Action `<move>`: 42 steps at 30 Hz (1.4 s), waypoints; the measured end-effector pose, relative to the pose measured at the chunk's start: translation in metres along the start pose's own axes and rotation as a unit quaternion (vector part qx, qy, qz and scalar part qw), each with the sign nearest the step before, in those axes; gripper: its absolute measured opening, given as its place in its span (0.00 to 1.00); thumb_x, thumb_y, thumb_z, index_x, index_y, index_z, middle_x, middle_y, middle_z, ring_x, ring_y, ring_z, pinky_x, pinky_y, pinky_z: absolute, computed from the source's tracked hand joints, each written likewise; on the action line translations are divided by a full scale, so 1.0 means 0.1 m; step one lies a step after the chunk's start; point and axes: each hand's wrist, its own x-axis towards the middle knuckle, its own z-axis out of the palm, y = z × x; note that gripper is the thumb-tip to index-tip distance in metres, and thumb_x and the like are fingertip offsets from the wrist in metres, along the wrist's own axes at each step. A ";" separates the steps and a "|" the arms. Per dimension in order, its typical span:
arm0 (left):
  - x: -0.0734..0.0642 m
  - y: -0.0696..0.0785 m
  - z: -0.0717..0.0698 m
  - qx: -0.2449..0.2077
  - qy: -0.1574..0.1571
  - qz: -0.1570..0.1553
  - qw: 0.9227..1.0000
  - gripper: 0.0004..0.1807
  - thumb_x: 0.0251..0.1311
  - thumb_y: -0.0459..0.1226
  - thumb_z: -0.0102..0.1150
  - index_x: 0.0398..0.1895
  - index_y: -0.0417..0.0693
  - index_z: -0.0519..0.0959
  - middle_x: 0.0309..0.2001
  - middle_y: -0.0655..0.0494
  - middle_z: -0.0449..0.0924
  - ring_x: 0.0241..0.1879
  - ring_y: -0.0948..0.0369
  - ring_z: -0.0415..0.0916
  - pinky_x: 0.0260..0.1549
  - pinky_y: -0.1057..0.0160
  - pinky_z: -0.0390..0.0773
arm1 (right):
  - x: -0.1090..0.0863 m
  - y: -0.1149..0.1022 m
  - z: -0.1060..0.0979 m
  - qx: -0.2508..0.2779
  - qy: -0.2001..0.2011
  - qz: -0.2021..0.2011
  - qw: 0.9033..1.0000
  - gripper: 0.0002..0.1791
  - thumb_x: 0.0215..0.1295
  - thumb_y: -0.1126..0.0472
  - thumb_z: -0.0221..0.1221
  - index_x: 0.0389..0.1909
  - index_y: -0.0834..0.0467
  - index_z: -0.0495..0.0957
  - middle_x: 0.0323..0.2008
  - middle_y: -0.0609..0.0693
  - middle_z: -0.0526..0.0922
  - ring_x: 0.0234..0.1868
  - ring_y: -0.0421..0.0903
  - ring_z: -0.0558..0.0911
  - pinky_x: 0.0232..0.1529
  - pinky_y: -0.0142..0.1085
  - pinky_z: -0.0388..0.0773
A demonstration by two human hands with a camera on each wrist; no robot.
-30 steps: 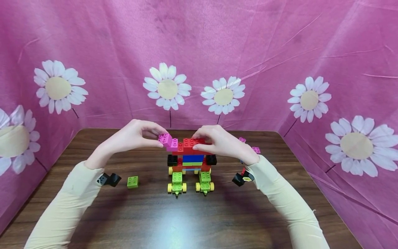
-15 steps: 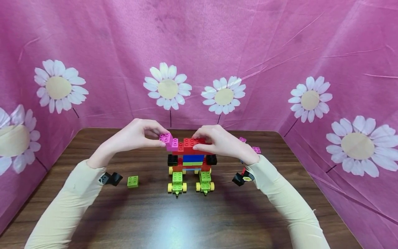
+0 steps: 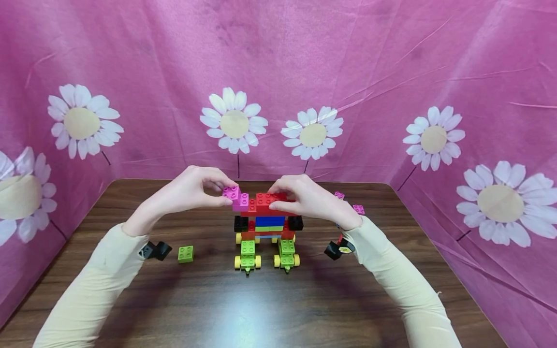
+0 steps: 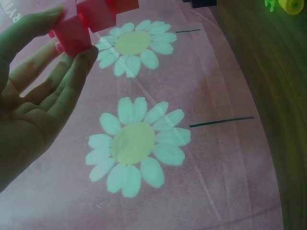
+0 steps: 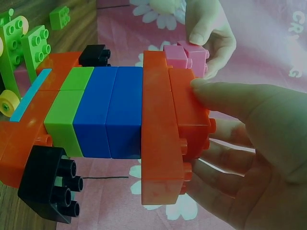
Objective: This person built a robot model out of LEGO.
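Observation:
A tall build of toy building bricks stands mid-table, with a blue brick section (image 3: 270,221) at its centre and black bricks (image 3: 241,224) on either side. My left hand (image 3: 196,189) pinches a pink brick (image 3: 231,194) between thumb and fingers, on top of a lower pink brick (image 3: 241,202) at the build's upper left end. In the left wrist view the thumb and fingertips lie on opposite sides of the pink brick (image 4: 73,31). On the right, my right hand (image 3: 311,198) grips the red brick (image 5: 189,108) at the top, its thumb on the near face.
Green wheeled bases (image 3: 248,261) with yellow wheels support the build. A loose green brick (image 3: 185,253) lies to its left on the wooden table (image 3: 196,309). Small pink bricks (image 3: 358,209) lie beyond the right forearm. Pink cloth (image 3: 278,58) with daisies rises behind the table.
My left hand has shifted slightly right with the pink brick, which now sits straighter over the lower pink one. My right hand keeps its grip on the red brick.

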 end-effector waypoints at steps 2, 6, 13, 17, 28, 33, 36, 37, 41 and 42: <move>0.01 0.01 0.00 0.008 0.000 0.006 1.000 0.19 0.52 0.41 0.75 0.48 0.51 0.86 0.43 0.58 0.87 0.40 0.60 0.83 0.47 0.51 0.84 | 0.00 0.00 0.00 0.000 0.000 0.002 1.000 0.15 0.61 0.53 0.68 0.46 0.56 0.84 0.39 0.46 0.87 0.29 0.38 0.72 0.30 0.28 0.72; 0.03 0.04 0.00 0.026 0.000 0.019 0.999 0.18 0.52 0.39 0.75 0.47 0.51 0.87 0.41 0.60 0.87 0.38 0.62 0.83 0.43 0.58 0.84 | -0.01 -0.01 0.00 0.002 0.000 0.004 1.000 0.16 0.61 0.53 0.68 0.46 0.56 0.84 0.39 0.47 0.87 0.30 0.38 0.72 0.31 0.28 0.74; 0.04 0.08 -0.01 0.054 -0.002 0.040 0.998 0.16 0.52 0.37 0.73 0.47 0.49 0.87 0.40 0.60 0.87 0.37 0.61 0.80 0.39 0.67 0.80 | -0.01 0.01 0.01 0.001 0.001 0.004 1.000 0.16 0.61 0.53 0.68 0.46 0.55 0.84 0.40 0.46 0.87 0.31 0.38 0.73 0.32 0.28 0.75; 0.05 0.11 0.00 0.064 -0.005 0.042 0.997 0.17 0.52 0.38 0.72 0.47 0.50 0.87 0.40 0.61 0.86 0.38 0.59 0.78 0.38 0.67 0.78 | -0.01 0.01 0.01 -0.001 -0.001 0.007 1.000 0.16 0.61 0.52 0.68 0.46 0.55 0.84 0.40 0.46 0.87 0.31 0.38 0.73 0.32 0.28 0.75; 0.03 0.11 0.03 0.065 0.003 0.037 0.997 0.18 0.52 0.37 0.73 0.49 0.51 0.87 0.41 0.61 0.85 0.40 0.63 0.77 0.40 0.64 0.79 | -0.01 0.02 0.02 0.001 0.001 0.006 1.000 0.16 0.61 0.52 0.68 0.46 0.55 0.84 0.40 0.46 0.87 0.31 0.38 0.73 0.32 0.28 0.76; 0.01 0.09 0.06 0.053 0.004 0.026 0.998 0.19 0.52 0.36 0.73 0.50 0.50 0.86 0.40 0.60 0.84 0.39 0.62 0.75 0.37 0.67 0.79 | -0.01 0.01 0.01 0.005 -0.001 0.007 1.000 0.16 0.61 0.52 0.68 0.46 0.56 0.84 0.41 0.46 0.87 0.32 0.38 0.74 0.33 0.28 0.77; 0.01 0.10 0.06 0.052 0.004 0.028 0.998 0.19 0.52 0.35 0.73 0.50 0.49 0.86 0.40 0.59 0.84 0.39 0.61 0.75 0.36 0.67 0.79 | -0.01 0.01 0.01 0.008 -0.003 0.006 1.000 0.16 0.61 0.53 0.68 0.47 0.56 0.84 0.41 0.47 0.87 0.32 0.38 0.75 0.34 0.29 0.77; 0.01 0.10 0.06 0.051 0.004 0.029 0.998 0.19 0.52 0.35 0.73 0.49 0.48 0.86 0.40 0.59 0.84 0.38 0.61 0.75 0.35 0.67 0.79 | -0.01 0.01 0.01 0.008 -0.003 0.007 1.000 0.16 0.62 0.53 0.68 0.47 0.56 0.84 0.41 0.46 0.87 0.32 0.38 0.75 0.34 0.29 0.77; 0.02 0.12 0.04 0.049 0.002 0.024 0.998 0.19 0.51 0.36 0.73 0.49 0.48 0.86 0.39 0.59 0.84 0.37 0.61 0.73 0.35 0.68 0.77 | 0.00 0.02 0.02 0.009 0.000 0.006 1.000 0.15 0.62 0.53 0.67 0.46 0.56 0.84 0.40 0.45 0.87 0.31 0.37 0.74 0.33 0.28 0.76; 0.03 0.12 0.04 0.049 0.001 0.021 0.999 0.18 0.51 0.36 0.73 0.49 0.48 0.86 0.39 0.59 0.85 0.37 0.61 0.73 0.35 0.68 0.77 | 0.00 0.02 0.02 0.009 0.001 0.006 1.000 0.15 0.62 0.53 0.68 0.46 0.56 0.84 0.40 0.45 0.87 0.31 0.37 0.74 0.33 0.28 0.77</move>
